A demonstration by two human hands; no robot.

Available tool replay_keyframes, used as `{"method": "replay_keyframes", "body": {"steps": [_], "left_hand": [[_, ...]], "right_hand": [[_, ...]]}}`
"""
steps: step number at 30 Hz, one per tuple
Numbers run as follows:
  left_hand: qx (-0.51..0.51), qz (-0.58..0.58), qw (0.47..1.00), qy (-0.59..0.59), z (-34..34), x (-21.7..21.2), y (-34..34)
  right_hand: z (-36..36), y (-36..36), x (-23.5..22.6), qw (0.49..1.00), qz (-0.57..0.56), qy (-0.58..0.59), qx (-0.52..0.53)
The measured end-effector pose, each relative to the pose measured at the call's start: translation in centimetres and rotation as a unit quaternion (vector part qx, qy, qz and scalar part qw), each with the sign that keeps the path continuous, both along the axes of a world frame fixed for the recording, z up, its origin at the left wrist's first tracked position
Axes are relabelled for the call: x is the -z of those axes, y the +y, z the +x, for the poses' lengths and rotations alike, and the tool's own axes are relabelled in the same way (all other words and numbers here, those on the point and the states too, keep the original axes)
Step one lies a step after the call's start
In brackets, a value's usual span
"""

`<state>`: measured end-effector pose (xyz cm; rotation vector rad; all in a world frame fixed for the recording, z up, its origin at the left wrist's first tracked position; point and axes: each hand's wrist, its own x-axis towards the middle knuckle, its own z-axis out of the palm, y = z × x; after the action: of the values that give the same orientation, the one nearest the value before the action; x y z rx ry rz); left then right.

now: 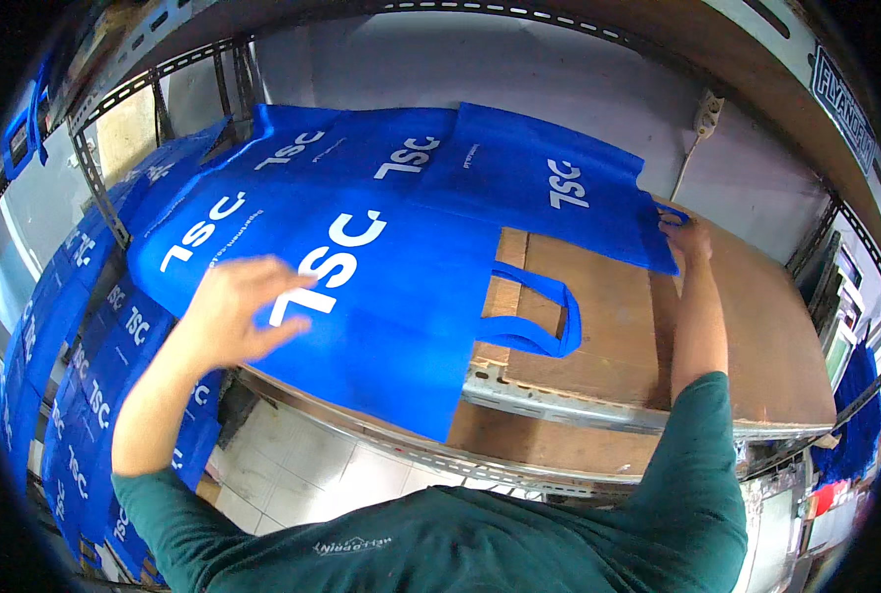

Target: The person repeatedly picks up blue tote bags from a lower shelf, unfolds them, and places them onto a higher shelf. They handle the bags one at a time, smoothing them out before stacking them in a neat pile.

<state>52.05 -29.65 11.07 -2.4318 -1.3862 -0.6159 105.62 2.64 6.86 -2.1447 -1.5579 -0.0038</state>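
Several flat blue tote bags with white print lie spread over a brown board shelf. My left hand [248, 311] is open, thumb and fingers apart, over the nearest blue bag [391, 336]; whether it touches the cloth I cannot tell. That bag's looped blue handle [571, 321] sticks out to the right across the board. Farther back on the right, my right hand [690, 240] is closed at the handle end of another blue bag [519, 183]. Part of that bag's handle [670, 213] shows by my fingers.
The brown shelf [756, 326] has a perforated metal edge [569, 400] on my side. More printed blue bags [94, 385] hang or lie at the left. A metal shelf beam [598, 35] crosses overhead. A socket [708, 116] with a cable is on the back wall.
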Motion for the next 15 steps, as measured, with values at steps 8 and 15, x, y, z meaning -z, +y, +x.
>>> {"method": "replay_keyframes", "body": {"steps": [8, 15], "left_hand": [[0.055, -0.034, 0.998, 0.018, -0.5, 2.3, -8.3], [0.066, -0.162, 0.980, -0.094, -1.3, 4.6, -12.2]], "right_hand": [[0.6, -0.1, 4.4, 0.984, -0.127, -0.075, -0.105], [-0.7, -4.7, 0.7, 0.974, 0.098, 0.038, -0.201]]}}
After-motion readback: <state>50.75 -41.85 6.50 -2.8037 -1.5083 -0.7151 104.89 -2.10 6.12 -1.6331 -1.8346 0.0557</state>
